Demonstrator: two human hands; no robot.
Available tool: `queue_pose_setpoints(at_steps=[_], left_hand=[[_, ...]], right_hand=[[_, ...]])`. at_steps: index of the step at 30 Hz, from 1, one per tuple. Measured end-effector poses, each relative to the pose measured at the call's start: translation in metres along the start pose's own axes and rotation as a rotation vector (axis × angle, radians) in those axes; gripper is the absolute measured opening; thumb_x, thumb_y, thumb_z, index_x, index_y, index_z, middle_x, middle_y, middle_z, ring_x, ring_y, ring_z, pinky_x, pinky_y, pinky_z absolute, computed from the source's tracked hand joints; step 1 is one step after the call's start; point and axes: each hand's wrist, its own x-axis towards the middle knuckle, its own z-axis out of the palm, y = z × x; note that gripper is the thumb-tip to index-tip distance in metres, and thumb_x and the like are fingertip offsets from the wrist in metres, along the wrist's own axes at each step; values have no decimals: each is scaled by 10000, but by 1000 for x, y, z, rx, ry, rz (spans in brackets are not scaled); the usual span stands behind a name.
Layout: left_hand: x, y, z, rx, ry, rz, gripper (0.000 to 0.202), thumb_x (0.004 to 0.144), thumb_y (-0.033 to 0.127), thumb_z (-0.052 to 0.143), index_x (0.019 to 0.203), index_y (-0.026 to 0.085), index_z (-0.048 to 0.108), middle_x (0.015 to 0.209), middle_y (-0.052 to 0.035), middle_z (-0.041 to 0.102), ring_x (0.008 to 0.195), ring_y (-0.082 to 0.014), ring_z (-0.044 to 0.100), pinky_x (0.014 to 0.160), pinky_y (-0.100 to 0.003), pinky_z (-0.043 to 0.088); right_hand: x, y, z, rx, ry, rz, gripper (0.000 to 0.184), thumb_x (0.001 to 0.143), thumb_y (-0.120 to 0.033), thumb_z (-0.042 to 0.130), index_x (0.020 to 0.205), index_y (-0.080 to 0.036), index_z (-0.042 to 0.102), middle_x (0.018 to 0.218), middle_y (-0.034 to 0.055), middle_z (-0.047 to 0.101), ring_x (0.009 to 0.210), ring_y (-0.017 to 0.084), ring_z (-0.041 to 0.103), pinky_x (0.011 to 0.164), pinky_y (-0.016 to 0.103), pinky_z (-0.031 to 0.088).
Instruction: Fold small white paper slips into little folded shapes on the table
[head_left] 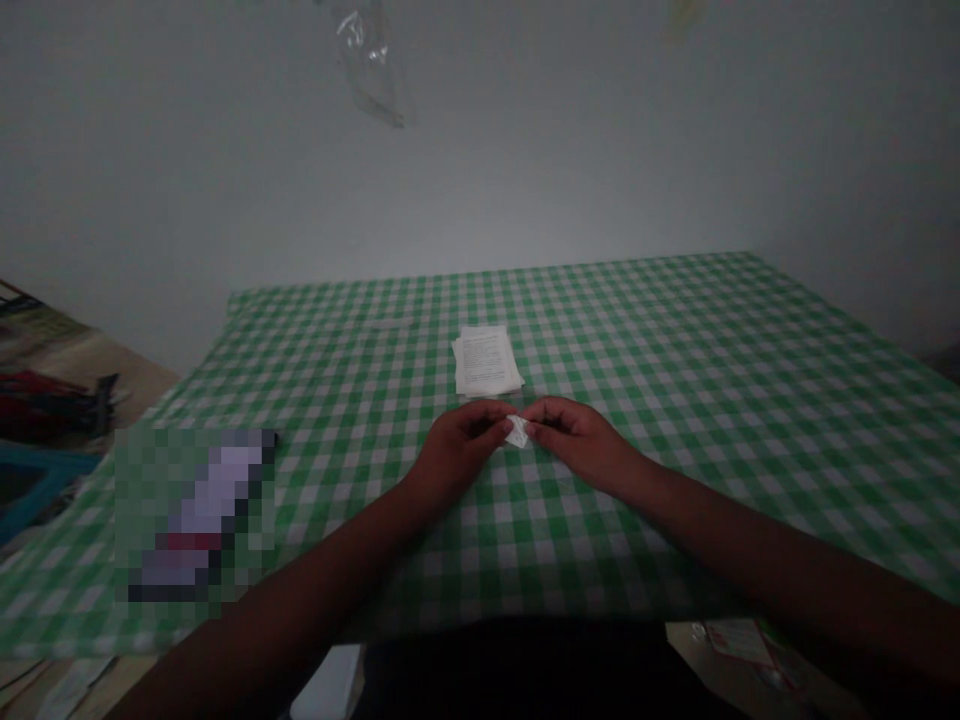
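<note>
Between my two hands is a small folded piece of paper point(517, 431), white with faint print on it. My left hand point(466, 437) pinches its left side between thumb and fingers. On the other side my right hand point(574, 432) grips it the same way, so the fingertips of both hands nearly meet. The folds under my fingers are hidden. Just beyond my hands lies a stack of printed paper sheets point(486, 360), its edges slightly uneven.
A green and white checked cloth point(697, 360) covers the table. At the left lies a flat, pixelated object point(206, 510) with a dark edge. A clear plastic bag point(371, 60) hangs on the wall behind. Past the table's left edge stands a blue item point(41, 480).
</note>
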Motion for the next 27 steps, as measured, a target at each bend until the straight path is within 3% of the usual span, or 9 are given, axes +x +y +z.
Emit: queue_pose_setpoints(at_steps=[5, 11, 15, 19, 27], left_hand=[[-1, 4, 0, 61, -11, -29, 209, 768, 342, 722, 880, 167, 698, 850, -31, 700, 787, -173, 638, 744, -307, 493], [1, 2, -2, 38, -31, -98, 151, 779, 302, 690, 829, 160, 682, 746, -2, 654, 691, -129, 582, 688, -271, 453], [2, 0, 0, -102, 9, -51, 145, 749, 246, 702, 826, 167, 608, 715, 30, 593, 653, -99, 540, 643, -236, 431], [1, -2, 1, -206, 35, -11, 215, 726, 219, 713, 885, 184, 572, 765, 37, 567, 660, -96, 550, 636, -227, 450], [1, 1, -3, -318, -87, -111, 216, 717, 214, 712, 875, 179, 570, 841, 15, 586, 644, -106, 589, 635, -261, 487]], right_hand=[[1, 3, -1, -79, 62, 42, 187, 838, -393, 615, 793, -211, 622, 722, -16, 592, 679, 142, 539, 635, 292, 436], [-3, -1, 0, -237, 27, -54, 165, 909, -332, 539, 817, -210, 603, 734, -15, 576, 694, 140, 527, 639, 291, 413], [-5, -1, 2, -88, -34, -30, 102, 897, -320, 573, 925, -224, 591, 760, -21, 602, 700, 139, 556, 627, 284, 423], [-5, 2, 2, -36, -43, -13, 156, 853, -284, 628, 998, -246, 586, 806, -16, 635, 741, 147, 591, 652, 294, 446], [2, -3, -2, 47, -4, -32, 203, 784, -284, 689, 826, -234, 497, 678, -62, 499, 617, 109, 491, 566, 254, 396]])
